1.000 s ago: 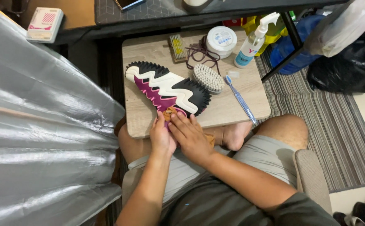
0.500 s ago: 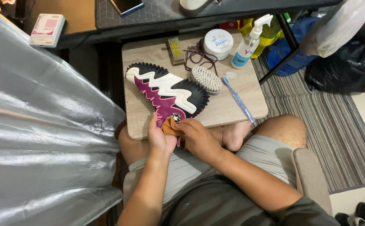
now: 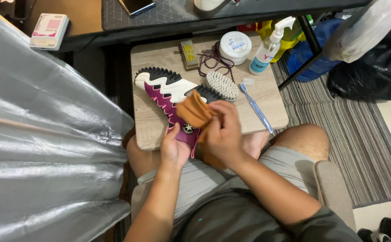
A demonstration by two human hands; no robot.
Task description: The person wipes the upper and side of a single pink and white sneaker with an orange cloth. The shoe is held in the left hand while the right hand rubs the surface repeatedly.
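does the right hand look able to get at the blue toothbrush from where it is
Probably yes: the toothbrush lies bare on the small table just beside the right hand, nothing between, though that hand holds an orange cloth.

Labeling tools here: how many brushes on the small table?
3. A small brush at the far edge, an oval white-bristled brush by the shoe, a toothbrush on the right. Others may be hidden behind the cloth.
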